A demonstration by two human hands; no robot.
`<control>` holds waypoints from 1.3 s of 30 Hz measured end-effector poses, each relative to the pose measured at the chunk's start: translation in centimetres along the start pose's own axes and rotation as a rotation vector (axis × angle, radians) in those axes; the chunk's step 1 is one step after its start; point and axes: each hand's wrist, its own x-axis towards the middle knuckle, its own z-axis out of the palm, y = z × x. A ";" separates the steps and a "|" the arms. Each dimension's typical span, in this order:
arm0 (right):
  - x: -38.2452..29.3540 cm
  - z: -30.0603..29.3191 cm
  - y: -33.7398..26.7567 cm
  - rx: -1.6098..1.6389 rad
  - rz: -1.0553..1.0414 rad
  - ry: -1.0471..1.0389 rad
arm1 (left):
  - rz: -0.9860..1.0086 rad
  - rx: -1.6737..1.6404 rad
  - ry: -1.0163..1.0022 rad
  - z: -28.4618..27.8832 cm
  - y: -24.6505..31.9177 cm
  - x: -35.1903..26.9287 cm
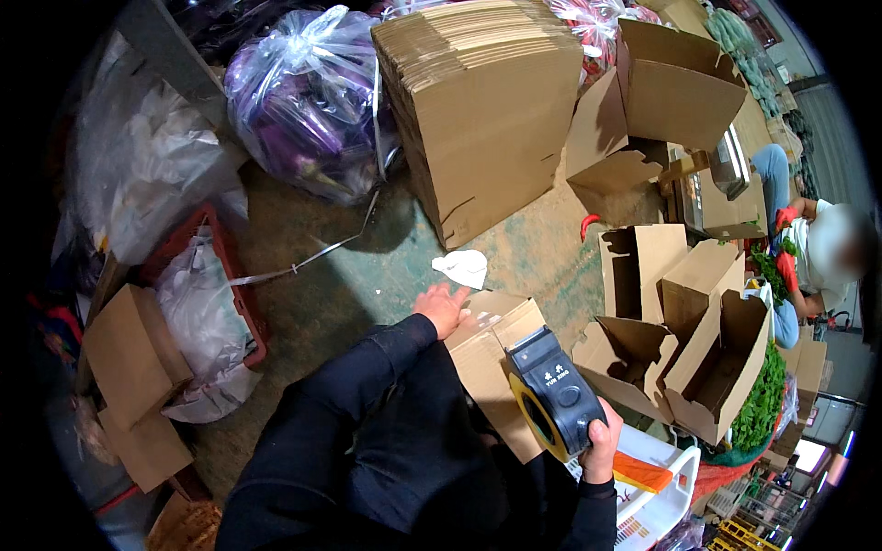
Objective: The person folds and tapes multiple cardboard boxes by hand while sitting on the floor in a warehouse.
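Note:
My right hand (601, 441) grips a dark packing-tape dispenser (561, 392) with a yellow-rimmed roll, held over a cardboard box (489, 386) between my legs. Clear tape shows on the box's far end. My left hand (441, 310) rests at that end with its fingers spread, close to the tape; whether it presses the box is hard to tell. Just beyond my left fingertips a crumpled white scrap (463, 268) lies on the floor.
A stack of flattened cartons (496, 138) stands ahead, beside a clear bag of eggplants (310, 110). Open cardboard boxes (716, 365) cluster at right, near leafy greens (761, 406). A red crate (241, 303) is at left. A person (803, 255) in red gloves holds greens at far right.

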 end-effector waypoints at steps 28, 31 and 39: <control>0.9 -0.5 1.4 0.057 -0.187 -0.080 | 0.520 0.128 -0.187 -9.1 5.8 -4.6; 0.8 -0.1 1.3 0.107 -0.156 -0.124 | 0.804 0.540 -0.249 -10.7 7.4 -3.4; -0.8 -2.6 0.6 0.022 -0.016 -0.194 | 0.865 0.510 -0.343 -10.0 8.3 -1.2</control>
